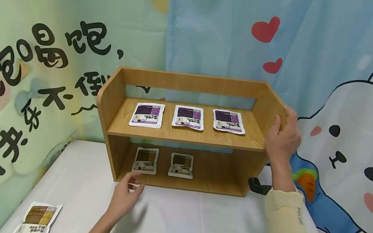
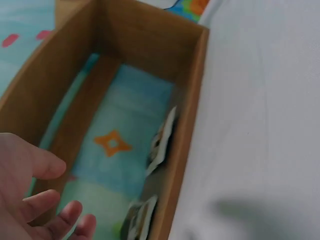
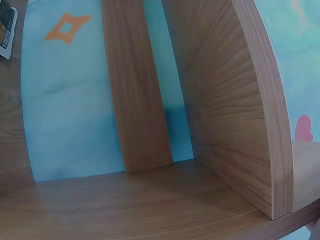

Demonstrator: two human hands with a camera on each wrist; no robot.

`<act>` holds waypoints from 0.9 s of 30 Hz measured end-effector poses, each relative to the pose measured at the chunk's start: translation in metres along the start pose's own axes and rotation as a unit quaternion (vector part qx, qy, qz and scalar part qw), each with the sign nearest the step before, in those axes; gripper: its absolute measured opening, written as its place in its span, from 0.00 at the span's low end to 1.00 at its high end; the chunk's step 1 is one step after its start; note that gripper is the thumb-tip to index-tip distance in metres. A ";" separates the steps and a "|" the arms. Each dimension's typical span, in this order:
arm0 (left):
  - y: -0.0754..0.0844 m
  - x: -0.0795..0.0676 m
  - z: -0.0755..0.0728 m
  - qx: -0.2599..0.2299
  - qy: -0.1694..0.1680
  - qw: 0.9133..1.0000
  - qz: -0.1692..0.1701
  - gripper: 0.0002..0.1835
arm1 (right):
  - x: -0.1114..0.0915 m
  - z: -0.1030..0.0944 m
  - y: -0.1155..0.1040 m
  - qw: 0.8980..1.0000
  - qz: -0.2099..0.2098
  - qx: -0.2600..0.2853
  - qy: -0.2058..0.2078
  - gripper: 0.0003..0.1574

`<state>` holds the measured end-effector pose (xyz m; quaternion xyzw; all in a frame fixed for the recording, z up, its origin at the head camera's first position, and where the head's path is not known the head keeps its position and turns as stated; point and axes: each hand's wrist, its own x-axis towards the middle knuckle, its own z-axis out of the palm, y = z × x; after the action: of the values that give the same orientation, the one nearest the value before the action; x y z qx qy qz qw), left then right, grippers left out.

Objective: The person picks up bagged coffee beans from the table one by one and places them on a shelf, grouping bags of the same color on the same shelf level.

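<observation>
A two-tier wooden shelf [image 1: 187, 142] stands on the white table. My right hand [image 1: 284, 136] grips its right side panel by the front edge. My left hand [image 1: 126, 195] is just in front of the bottom board's left part, fingers loosely bent and holding nothing. Closest to it on that board is a brown-and-white packet [image 1: 145, 161]. A second brown packet [image 1: 181, 165] sits to its right. On the upper board lie three purple-and-white packets, the left one [image 1: 147, 115], the middle one [image 1: 188, 117] and the right one [image 1: 229, 121].
Another brown-and-white packet [image 1: 38, 220] lies on the table [image 1: 216, 226] at the front left. Printed curtains [image 1: 213, 28] hang behind the shelf and along both sides. A raised back rail [image 1: 193, 83] runs along the shelf's top.
</observation>
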<state>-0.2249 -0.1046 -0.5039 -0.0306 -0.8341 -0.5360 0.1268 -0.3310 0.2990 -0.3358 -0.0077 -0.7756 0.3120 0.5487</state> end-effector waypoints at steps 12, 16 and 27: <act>0.002 -0.030 -0.085 0.027 0.139 0.984 -0.111 0.18 | -0.001 -0.001 0.000 1.000 0.013 0.000 0.003 0.19; -0.012 -0.041 -0.111 0.060 0.196 0.968 -0.146 0.20 | -0.002 -0.002 0.001 1.000 0.015 -0.001 -0.001 0.20; -0.067 -0.072 -0.172 0.147 0.246 0.911 -0.296 0.25 | -0.003 0.001 0.003 1.000 0.008 -0.004 -0.015 0.21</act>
<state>-0.1367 -0.2817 -0.5139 0.3699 -0.8167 -0.4106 0.1662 -0.3322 0.3000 -0.3404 -0.0118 -0.7848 0.3136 0.5345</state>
